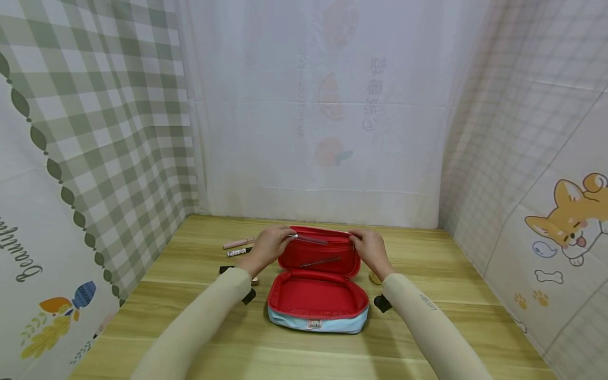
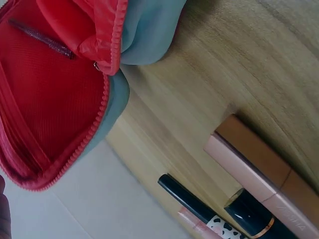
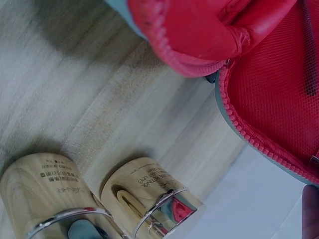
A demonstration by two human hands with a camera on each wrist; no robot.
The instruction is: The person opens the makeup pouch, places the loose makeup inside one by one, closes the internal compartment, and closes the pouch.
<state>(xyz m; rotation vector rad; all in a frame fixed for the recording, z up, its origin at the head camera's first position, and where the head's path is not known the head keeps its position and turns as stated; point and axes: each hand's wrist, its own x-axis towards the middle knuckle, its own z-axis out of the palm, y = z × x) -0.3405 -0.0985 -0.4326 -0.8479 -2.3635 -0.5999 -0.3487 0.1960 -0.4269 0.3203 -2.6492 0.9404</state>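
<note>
A cosmetic pouch (image 1: 318, 324), light blue outside and red inside, lies unzipped on the table with its lid (image 1: 304, 252) raised. My left hand (image 1: 269, 247) is at the lid's upper left corner, pinching the pale end of a slim stick (image 1: 311, 240) that slants across the lid's red lining. My right hand (image 1: 371, 252) pinches the lid's upper right edge. A second slim dark stick (image 1: 321, 262) sits behind the mesh inside the lid; it also shows in the left wrist view. The pouch's bottom half shows bare red lining.
Left of the pouch lie a pink tube (image 1: 236, 244), a cow-print tube (image 2: 222, 226), a black-capped tube (image 2: 251, 211) and a rose-gold box-shaped case (image 2: 249, 174). Right of it are two wood-look jars with silver rings, a nearer jar (image 3: 45, 184) and another jar (image 3: 134, 184). Fabric curtains (image 1: 313, 200) surround the table.
</note>
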